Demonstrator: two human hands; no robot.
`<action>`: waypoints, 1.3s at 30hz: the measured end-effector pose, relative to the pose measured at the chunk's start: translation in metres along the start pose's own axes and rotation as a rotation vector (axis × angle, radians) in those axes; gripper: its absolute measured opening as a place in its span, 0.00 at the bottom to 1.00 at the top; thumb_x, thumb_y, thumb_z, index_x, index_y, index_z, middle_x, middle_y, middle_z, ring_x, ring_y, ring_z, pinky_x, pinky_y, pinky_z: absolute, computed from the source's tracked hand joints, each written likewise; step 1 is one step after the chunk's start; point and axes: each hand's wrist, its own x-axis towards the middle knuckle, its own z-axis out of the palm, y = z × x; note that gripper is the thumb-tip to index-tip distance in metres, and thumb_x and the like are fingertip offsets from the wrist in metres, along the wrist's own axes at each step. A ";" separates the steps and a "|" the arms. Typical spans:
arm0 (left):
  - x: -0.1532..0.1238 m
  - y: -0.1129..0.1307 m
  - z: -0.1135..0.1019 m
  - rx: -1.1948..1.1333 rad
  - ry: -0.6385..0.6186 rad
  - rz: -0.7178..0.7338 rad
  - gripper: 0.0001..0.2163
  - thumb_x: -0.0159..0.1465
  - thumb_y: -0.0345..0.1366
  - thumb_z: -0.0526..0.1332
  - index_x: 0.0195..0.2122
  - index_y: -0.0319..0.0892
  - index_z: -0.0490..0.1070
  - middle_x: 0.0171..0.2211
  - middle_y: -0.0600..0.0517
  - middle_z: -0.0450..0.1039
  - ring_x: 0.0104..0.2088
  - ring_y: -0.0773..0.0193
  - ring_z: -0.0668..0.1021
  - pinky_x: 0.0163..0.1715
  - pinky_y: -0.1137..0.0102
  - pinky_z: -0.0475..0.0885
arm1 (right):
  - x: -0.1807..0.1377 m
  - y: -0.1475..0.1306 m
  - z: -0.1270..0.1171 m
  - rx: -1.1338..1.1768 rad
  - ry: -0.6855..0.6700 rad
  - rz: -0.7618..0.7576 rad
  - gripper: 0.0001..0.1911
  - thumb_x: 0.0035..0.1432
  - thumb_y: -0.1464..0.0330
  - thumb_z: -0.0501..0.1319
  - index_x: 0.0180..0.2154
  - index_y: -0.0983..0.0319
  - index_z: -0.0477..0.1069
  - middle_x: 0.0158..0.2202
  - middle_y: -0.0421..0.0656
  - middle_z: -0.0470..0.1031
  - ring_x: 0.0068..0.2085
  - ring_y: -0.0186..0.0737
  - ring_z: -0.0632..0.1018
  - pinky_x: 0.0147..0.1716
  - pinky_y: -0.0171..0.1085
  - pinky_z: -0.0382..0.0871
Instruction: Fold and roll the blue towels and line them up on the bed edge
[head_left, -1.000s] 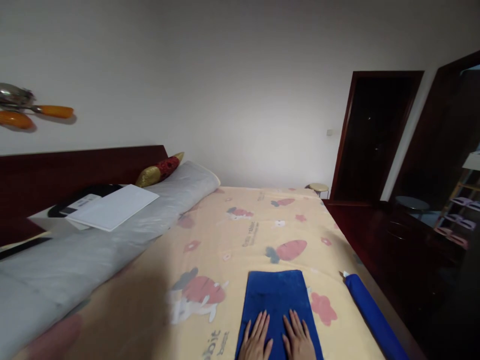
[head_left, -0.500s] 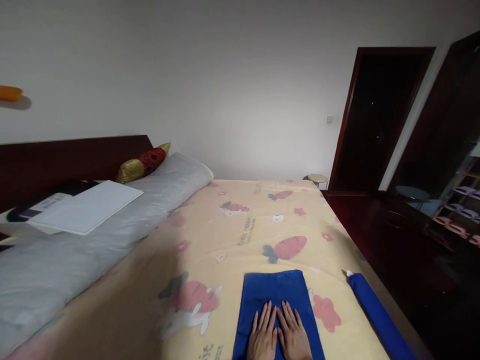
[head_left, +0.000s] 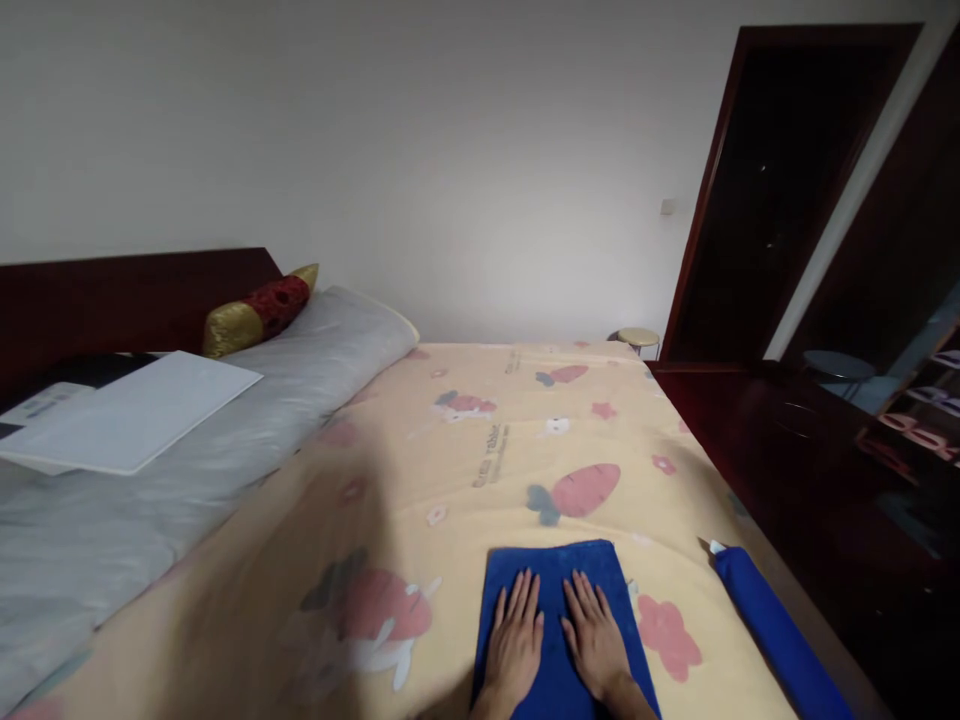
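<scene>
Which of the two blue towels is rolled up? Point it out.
The blue roll at the right edge of the bed, untouched. The other, the flat folded towel, lies spread under both palms: left hand, right hand.

You stand at a bed (head_left: 480,430) whose pale yellow sheet, printed with carrots and rabbits, runs toward a plain white wall (head_left: 450,150). On your left a dark wooden headboard (head_left: 112,295) stands along the bed's edge. A long grey bolster (head_left: 247,420) lies in front of it, with a red and gold cushion (head_left: 259,308) at its far end and a flat white board (head_left: 127,410) lying nearer you. Past the bed's far right corner you see a small round stool (head_left: 637,338), just beside a dark doorway (head_left: 772,190) with a reddish-brown frame. A wall switch (head_left: 666,207) sits just left of that frame. A dark wooden cabinet (head_left: 787,450) lines your right. The light is dim and soft.
</scene>
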 end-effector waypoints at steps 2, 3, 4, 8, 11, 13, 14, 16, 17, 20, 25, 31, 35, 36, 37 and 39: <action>0.014 0.004 0.004 -0.021 -0.028 0.064 0.25 0.69 0.35 0.43 0.67 0.51 0.37 0.67 0.55 0.51 0.66 0.65 0.59 0.63 0.61 0.58 | 0.013 -0.007 0.000 0.027 -0.040 -0.080 0.27 0.69 0.55 0.41 0.66 0.53 0.42 0.68 0.39 0.45 0.67 0.42 0.52 0.65 0.47 0.50; 0.021 0.003 0.005 -0.027 -0.045 0.068 0.25 0.69 0.35 0.43 0.66 0.52 0.37 0.67 0.55 0.51 0.66 0.64 0.58 0.64 0.60 0.58 | 0.020 -0.007 -0.001 0.032 -0.053 -0.098 0.27 0.69 0.56 0.42 0.66 0.52 0.42 0.68 0.38 0.45 0.67 0.42 0.52 0.65 0.47 0.49; 0.027 0.001 0.006 -0.030 -0.058 0.049 0.25 0.69 0.35 0.42 0.66 0.52 0.38 0.67 0.55 0.50 0.66 0.64 0.58 0.64 0.59 0.57 | 0.025 -0.004 -0.003 0.030 -0.063 -0.097 0.27 0.69 0.55 0.42 0.66 0.51 0.42 0.68 0.38 0.45 0.67 0.42 0.52 0.65 0.47 0.49; 0.037 -0.017 0.007 -0.004 -0.042 -0.184 0.25 0.69 0.42 0.42 0.66 0.48 0.39 0.68 0.51 0.47 0.67 0.59 0.55 0.65 0.54 0.53 | 0.036 0.024 -0.010 -0.039 -0.034 0.103 0.30 0.67 0.51 0.41 0.65 0.54 0.47 0.68 0.41 0.45 0.68 0.44 0.51 0.66 0.51 0.46; 0.034 -0.027 0.006 0.022 -0.023 -0.321 0.27 0.69 0.46 0.42 0.67 0.43 0.39 0.68 0.48 0.46 0.68 0.58 0.53 0.66 0.52 0.49 | 0.035 0.044 -0.011 -0.084 -0.020 0.258 0.34 0.66 0.49 0.40 0.66 0.59 0.46 0.69 0.43 0.44 0.68 0.43 0.48 0.66 0.51 0.44; 0.034 -0.029 0.006 0.029 -0.031 -0.346 0.28 0.68 0.47 0.42 0.67 0.40 0.40 0.68 0.47 0.45 0.68 0.58 0.53 0.67 0.52 0.47 | 0.034 0.050 -0.011 -0.091 -0.034 0.297 0.35 0.66 0.48 0.39 0.66 0.61 0.45 0.69 0.42 0.43 0.69 0.42 0.47 0.66 0.50 0.43; 0.034 -0.030 0.005 0.029 -0.042 -0.349 0.28 0.68 0.47 0.41 0.67 0.40 0.41 0.68 0.47 0.45 0.68 0.58 0.53 0.67 0.52 0.48 | 0.035 0.051 -0.010 -0.090 -0.040 0.303 0.35 0.66 0.48 0.38 0.66 0.62 0.44 0.69 0.42 0.42 0.69 0.42 0.46 0.66 0.50 0.43; 0.036 -0.032 0.003 0.018 -0.080 -0.349 0.28 0.68 0.47 0.41 0.66 0.41 0.43 0.68 0.47 0.45 0.68 0.58 0.53 0.66 0.52 0.49 | 0.036 0.050 -0.010 -0.082 -0.053 0.304 0.35 0.66 0.48 0.38 0.66 0.61 0.44 0.69 0.42 0.42 0.69 0.42 0.46 0.66 0.50 0.42; 0.036 -0.034 0.001 0.010 -0.103 -0.344 0.27 0.68 0.47 0.41 0.66 0.42 0.44 0.68 0.48 0.45 0.68 0.58 0.53 0.66 0.52 0.51 | 0.037 0.050 -0.011 -0.077 -0.063 0.308 0.35 0.66 0.48 0.38 0.66 0.61 0.44 0.69 0.42 0.42 0.69 0.41 0.46 0.66 0.50 0.43; 0.032 -0.038 -0.005 0.015 -0.117 -0.303 0.27 0.68 0.47 0.41 0.66 0.44 0.43 0.68 0.50 0.46 0.68 0.57 0.54 0.66 0.49 0.49 | 0.038 0.046 -0.013 -0.074 -0.061 0.337 0.35 0.66 0.48 0.39 0.66 0.61 0.46 0.69 0.43 0.43 0.69 0.43 0.47 0.66 0.51 0.44; -0.003 -0.018 0.000 0.035 -0.026 -0.156 0.25 0.69 0.43 0.42 0.66 0.47 0.39 0.67 0.52 0.51 0.66 0.58 0.59 0.64 0.51 0.53 | 0.017 0.020 -0.003 -0.047 0.041 0.172 0.32 0.66 0.50 0.40 0.66 0.57 0.47 0.68 0.43 0.44 0.68 0.46 0.49 0.66 0.53 0.45; -0.044 0.030 0.024 0.070 0.081 -0.013 0.27 0.67 0.35 0.45 0.67 0.51 0.40 0.66 0.53 0.53 0.63 0.59 0.64 0.59 0.57 0.61 | -0.028 -0.019 0.030 -0.026 0.044 -0.009 0.28 0.67 0.57 0.45 0.65 0.56 0.50 0.67 0.43 0.47 0.66 0.48 0.56 0.62 0.50 0.57; -0.066 0.034 0.039 0.081 0.132 0.087 0.31 0.63 0.33 0.48 0.67 0.52 0.40 0.64 0.55 0.58 0.61 0.59 0.67 0.56 0.59 0.64 | -0.052 -0.012 0.047 -0.102 0.094 -0.156 0.27 0.65 0.60 0.49 0.63 0.57 0.55 0.64 0.44 0.54 0.62 0.49 0.64 0.57 0.47 0.66; -0.072 0.032 0.042 0.082 0.148 0.103 0.31 0.63 0.34 0.49 0.67 0.52 0.40 0.64 0.55 0.59 0.60 0.60 0.68 0.55 0.60 0.65 | -0.057 -0.007 0.050 -0.126 0.122 -0.200 0.26 0.65 0.59 0.50 0.63 0.56 0.57 0.63 0.44 0.58 0.61 0.49 0.67 0.55 0.46 0.68; -0.079 0.030 0.045 0.083 0.165 0.113 0.32 0.62 0.35 0.49 0.67 0.51 0.40 0.63 0.55 0.60 0.59 0.60 0.69 0.55 0.60 0.66 | -0.063 -0.002 0.052 -0.154 0.156 -0.245 0.26 0.65 0.58 0.50 0.62 0.55 0.59 0.61 0.44 0.61 0.59 0.48 0.69 0.53 0.44 0.69; -0.092 0.024 0.048 0.085 0.181 0.110 0.33 0.62 0.36 0.50 0.67 0.51 0.38 0.63 0.54 0.61 0.58 0.60 0.70 0.53 0.60 0.68 | -0.073 0.009 0.052 -0.223 0.246 -0.342 0.25 0.65 0.56 0.51 0.60 0.54 0.62 0.58 0.43 0.66 0.55 0.45 0.73 0.50 0.39 0.71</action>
